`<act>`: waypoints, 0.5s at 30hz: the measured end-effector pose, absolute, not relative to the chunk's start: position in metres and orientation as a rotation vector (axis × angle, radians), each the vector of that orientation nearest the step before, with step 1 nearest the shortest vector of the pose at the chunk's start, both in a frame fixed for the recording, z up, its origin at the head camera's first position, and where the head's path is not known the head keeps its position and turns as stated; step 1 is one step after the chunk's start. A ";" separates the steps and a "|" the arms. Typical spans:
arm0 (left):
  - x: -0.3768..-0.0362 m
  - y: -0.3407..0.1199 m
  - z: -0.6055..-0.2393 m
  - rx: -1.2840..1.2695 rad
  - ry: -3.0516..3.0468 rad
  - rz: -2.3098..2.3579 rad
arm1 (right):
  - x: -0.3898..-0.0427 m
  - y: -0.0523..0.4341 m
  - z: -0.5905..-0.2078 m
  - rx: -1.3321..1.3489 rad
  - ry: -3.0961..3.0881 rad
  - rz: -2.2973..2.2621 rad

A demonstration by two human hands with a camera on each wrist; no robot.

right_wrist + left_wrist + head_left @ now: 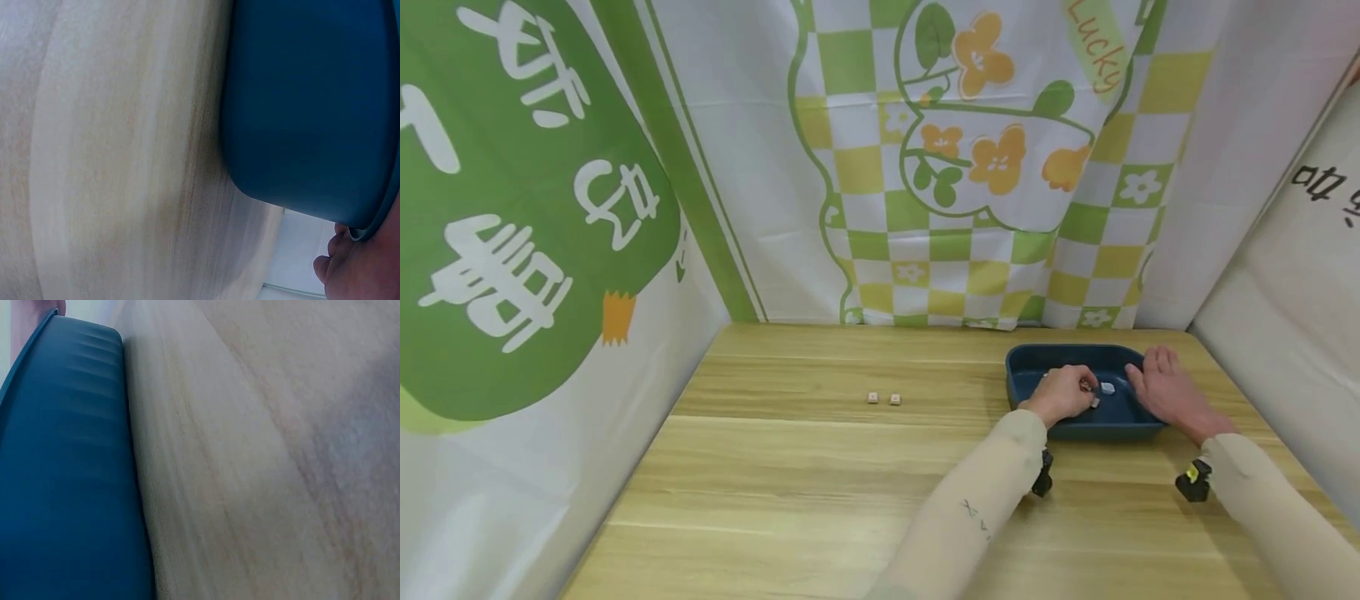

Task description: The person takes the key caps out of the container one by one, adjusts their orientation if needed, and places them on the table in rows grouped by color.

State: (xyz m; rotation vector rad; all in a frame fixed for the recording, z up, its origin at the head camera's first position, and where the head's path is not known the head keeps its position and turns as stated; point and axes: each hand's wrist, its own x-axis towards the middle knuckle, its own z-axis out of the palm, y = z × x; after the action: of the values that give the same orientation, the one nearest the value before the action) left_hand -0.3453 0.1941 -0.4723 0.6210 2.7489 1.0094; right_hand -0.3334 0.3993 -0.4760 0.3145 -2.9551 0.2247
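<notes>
A dark blue tray (1101, 432) with rounded corners stands on the table at the right. My left hand (1060, 393) reaches over its front left part, fingers curled and pinching a small square piece, mostly hidden by the fingertips. Just below those fingertips lies another small pale piece (1094, 403), and a whitish piece (1107, 388) sits to their right on the tray floor. My right hand (1172, 392) holds the tray's right end, thumb over the rim and fingers along the outside. In the right wrist view, its fingers (337, 253) show past the tray's corner.
Two small square pinkish pieces, a left one (872, 398) and a right one (895, 400), lie side by side on the wooden table (790, 475), left of the tray. Behind the table hangs a patterned cloth (925, 250), with more cloth at both sides.
</notes>
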 end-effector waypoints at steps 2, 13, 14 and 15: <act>-0.345 0.194 -0.472 0.617 2.751 0.975 | -0.333 0.399 -0.476 0.307 -2.963 0.236; -0.345 0.193 -0.474 0.649 2.758 0.761 | -0.333 0.399 -0.474 0.294 -2.992 0.285; -0.345 0.193 -0.474 0.646 2.758 0.749 | -0.333 0.399 -0.474 0.292 -2.999 0.280; -0.345 0.193 -0.474 0.646 2.758 0.735 | -0.334 0.399 -0.474 0.291 -3.004 0.271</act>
State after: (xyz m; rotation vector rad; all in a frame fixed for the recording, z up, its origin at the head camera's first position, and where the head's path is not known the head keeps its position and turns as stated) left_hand -0.3448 0.1927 -0.4738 0.6463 2.7578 0.7354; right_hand -0.3339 0.3991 -0.4742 0.2905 -3.0039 0.2706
